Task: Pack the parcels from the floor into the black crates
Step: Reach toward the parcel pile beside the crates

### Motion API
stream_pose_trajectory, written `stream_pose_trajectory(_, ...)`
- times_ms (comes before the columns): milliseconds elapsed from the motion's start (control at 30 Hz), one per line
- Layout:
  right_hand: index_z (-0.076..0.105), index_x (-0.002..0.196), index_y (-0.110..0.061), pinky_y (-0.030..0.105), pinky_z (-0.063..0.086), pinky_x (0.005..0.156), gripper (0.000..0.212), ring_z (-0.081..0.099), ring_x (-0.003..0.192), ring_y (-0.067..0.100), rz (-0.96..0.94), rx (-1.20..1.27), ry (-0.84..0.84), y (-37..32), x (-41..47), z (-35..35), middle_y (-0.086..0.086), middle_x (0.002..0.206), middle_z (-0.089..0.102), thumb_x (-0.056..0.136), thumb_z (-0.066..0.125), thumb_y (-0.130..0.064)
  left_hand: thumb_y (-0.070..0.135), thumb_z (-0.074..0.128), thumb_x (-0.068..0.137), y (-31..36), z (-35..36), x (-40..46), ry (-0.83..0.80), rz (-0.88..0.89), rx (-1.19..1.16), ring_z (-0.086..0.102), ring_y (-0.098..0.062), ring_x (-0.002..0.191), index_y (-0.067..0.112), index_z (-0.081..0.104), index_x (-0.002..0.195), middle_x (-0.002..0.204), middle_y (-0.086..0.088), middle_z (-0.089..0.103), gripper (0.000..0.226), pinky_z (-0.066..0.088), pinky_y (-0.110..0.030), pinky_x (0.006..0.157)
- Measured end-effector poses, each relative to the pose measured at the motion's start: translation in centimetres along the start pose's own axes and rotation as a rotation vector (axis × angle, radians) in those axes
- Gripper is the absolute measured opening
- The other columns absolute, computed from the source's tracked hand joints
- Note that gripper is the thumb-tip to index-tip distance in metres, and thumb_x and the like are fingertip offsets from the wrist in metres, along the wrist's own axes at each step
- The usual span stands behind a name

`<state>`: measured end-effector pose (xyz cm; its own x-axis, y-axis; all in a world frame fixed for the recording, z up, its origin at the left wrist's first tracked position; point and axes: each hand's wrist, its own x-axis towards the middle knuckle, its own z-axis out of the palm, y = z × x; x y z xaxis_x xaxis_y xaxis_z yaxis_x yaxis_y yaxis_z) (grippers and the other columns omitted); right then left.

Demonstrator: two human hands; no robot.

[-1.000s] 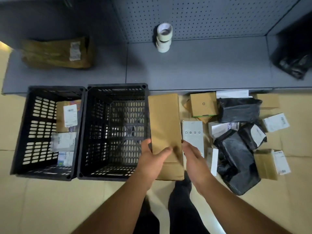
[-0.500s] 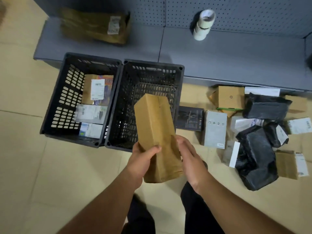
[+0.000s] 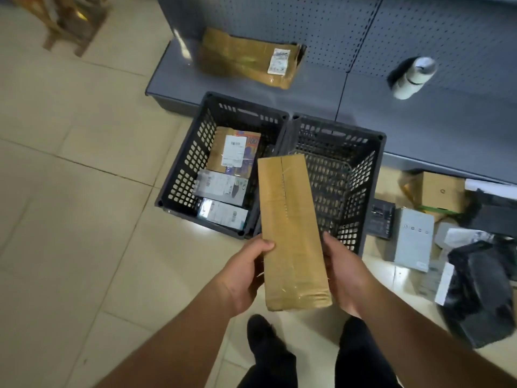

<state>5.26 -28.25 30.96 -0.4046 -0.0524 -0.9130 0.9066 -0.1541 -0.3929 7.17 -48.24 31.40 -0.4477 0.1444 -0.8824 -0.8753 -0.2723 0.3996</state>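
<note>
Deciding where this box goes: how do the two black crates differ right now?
The left black slotted plastic crate already holds three labelled parcels; the right black slotted plastic crate shows only its bare grid floor. The long brown taped cardboard box, held in both hands, overlaps the right crate more. Both are alike and touching.

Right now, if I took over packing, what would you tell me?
Left hand and right hand: both grip the long brown parcel, held up in front of the two crates.
Left crate: three parcels already inside.
Right crate: looks empty.
Floor pile, right of the crates: boxes and black bags not yet packed.
Done: three parcels in.
Left: put this parcel in a crate, probably the right one, then pack the pile.
</note>
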Motion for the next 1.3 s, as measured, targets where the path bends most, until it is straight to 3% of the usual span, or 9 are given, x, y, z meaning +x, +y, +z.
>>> stream_pose_trajectory(133, 0.069, 0.124, -0.017, 0.050, 0.054, 0.095, 0.040, 0.072, 0.106, 0.031, 0.049, 0.088, -0.106, -0.2, 0.1, 3.4, 0.011, 0.117, 0.074, 0.098, 0.057, -0.045, 0.037, 0.060, 0.092, 1.3, -3.4, -1.1, -0.002, -0.045, -0.045, 0.065, -0.036, 0.120, 0.015, 0.068, 0.128, 0.127, -0.021, 0.069, 0.044, 0.042, -0.053, 0.113)
stream_pose_trajectory(300, 0.063, 0.122, -0.016, 0.033, 0.059, 0.062, 0.027, 0.076, 0.089, 0.019, -0.036, 0.065, -0.075, 0.3, 1.4, 5.4, 0.006, 0.104, 0.078, 0.096, 0.064, -0.025, 0.014, 0.050, 0.098, 1.8, -5.7, -0.4, 0.031, 0.077, 0.049, 0.069, -0.020, 0.115, 0.030, 0.064, 0.132, 0.121, -0.001, 0.075, 0.040, 0.051, -0.043, 0.102)
stream_pose_trajectory(500, 0.057, 0.129, -0.023, 0.039, 0.060, 0.071, 0.038, 0.076, 0.093, 0.019, -0.058, 0.037, -0.071, -0.5, 3.9, 7.5, 0.002, 0.107, 0.077, 0.092, 0.070, -0.020, 0.013, 0.051, 0.097, 3.7, -6.9, 1.5, 0.146, 0.153, 0.162, 0.070, -0.005, 0.107, 0.061, 0.056, 0.123, 0.120, 0.016, 0.073, 0.055, 0.051, -0.031, 0.084)
stream_pose_trajectory(633, 0.051, 0.136, -0.027, 0.043, 0.060, 0.081, 0.054, 0.075, 0.095, 0.021, -0.042, 0.017, -0.039, -1.8, 5.3, 8.5, 0.002, 0.112, 0.076, 0.089, 0.074, -0.018, 0.015, 0.043, 0.099, 6.1, -7.1, 2.9, 0.157, 0.122, 0.243, 0.071, 0.001, 0.096, 0.052, 0.056, 0.136, 0.114, 0.017, 0.075, 0.053, 0.052, -0.028, 0.080)
stream_pose_trajectory(833, 0.053, 0.130, -0.025, 0.045, 0.056, 0.093, 0.051, 0.075, 0.096, 0.018, -0.021, -0.044, -0.035, -4.6, 7.5, 9.6, -0.001, 0.108, 0.077, 0.086, 0.072, -0.007, 0.041, 0.043, 0.105, 9.9, -6.6, 4.5, 0.135, 0.052, 0.150, 0.070, 0.003, 0.103, 0.042, 0.068, 0.125, 0.118, 0.015, 0.075, 0.032, 0.044, -0.028, 0.087)
stream_pose_trajectory(900, 0.053, 0.133, -0.023, 0.038, 0.058, 0.085, 0.053, 0.073, 0.096, 0.013, -0.045, -0.070, -0.024, -5.4, 8.4, 10.3, -0.005, 0.111, 0.073, 0.087, 0.071, -0.004, 0.046, 0.047, 0.104, 11.0, -6.6, 5.1, 0.123, 0.056, 0.157, 0.069, 0.006, 0.102, 0.041, 0.070, 0.121, 0.119, 0.017, 0.074, 0.029, 0.042, -0.027, 0.090)
stream_pose_trajectory(1033, 0.048, 0.140, -0.027, 0.017, 0.050, 0.064, 0.058, 0.065, 0.088, -0.004, -0.073, -0.140, 0.004, -6.9, 10.7, 13.0, -0.023, 0.106, 0.061, 0.090, 0.069, -0.007, 0.030, 0.055, 0.102, 13.1, -8.2, 6.8, 0.154, 0.033, 0.187, 0.066, -0.013, 0.118, 0.040, 0.066, 0.128, 0.121, 0.012, 0.074, 0.030, 0.045, -0.042, 0.110)
stream_pose_trajectory(1167, 0.052, 0.139, -0.030, 0.020, 0.054, 0.065, 0.054, 0.066, 0.082, -0.004, -0.051, -0.222, 0.032, -7.6, 13.5, 16.4, -0.030, 0.084, 0.062, 0.091, 0.068, -0.012, 0.019, 0.055, 0.103, 15.2, -11.1, 9.8, 0.212, 0.013, 0.206, 0.075, -0.018, 0.103, 0.042, 0.074, 0.108, 0.111, 0.007, 0.078, 0.030, 0.055, -0.045, 0.097)
stream_pose_trajectory(1300, 0.046, 0.144, -0.040, 0.032, 0.061, 0.079, 0.065, 0.071, 0.092, 0.009, -0.009, -0.265, 0.045, -7.8, 16.3, 21.1, -0.013, 0.114, 0.071, 0.088, 0.065, -0.013, 0.025, 0.055, 0.105, 16.8, -15.5, 13.1, 0.275, -0.021, 0.216, 0.077, -0.012, 0.090, 0.040, 0.067, 0.117, 0.103, 0.009, 0.080, 0.023, 0.060, -0.027, 0.065)
